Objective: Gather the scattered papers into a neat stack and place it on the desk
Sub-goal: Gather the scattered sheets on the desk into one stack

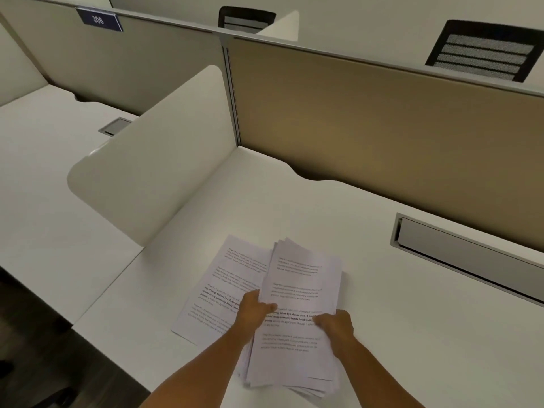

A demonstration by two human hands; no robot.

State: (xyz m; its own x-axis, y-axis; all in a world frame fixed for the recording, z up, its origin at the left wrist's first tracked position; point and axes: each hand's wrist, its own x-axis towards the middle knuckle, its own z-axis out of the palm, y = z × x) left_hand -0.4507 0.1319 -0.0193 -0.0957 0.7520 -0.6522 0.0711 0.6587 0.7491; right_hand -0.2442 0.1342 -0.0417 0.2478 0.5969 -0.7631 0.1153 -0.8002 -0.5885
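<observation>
A rough stack of printed white papers (300, 278) lies on the white desk (412, 334), its sheets fanned unevenly at the top and bottom edges. My left hand (254, 312) grips the stack's left edge, thumb on top. On the stack's right side my right hand (335, 323) has its fingers curled over the top sheet. A separate loose sheet (223, 290) lies flat to the left, partly under the stack and my left hand.
A white side divider (164, 160) stands left of the papers. A tan back panel (382, 136) runs behind the desk. A grey cable tray flap (465, 254) sits at the right rear. Beyond the divider is a neighbouring desk (44, 172).
</observation>
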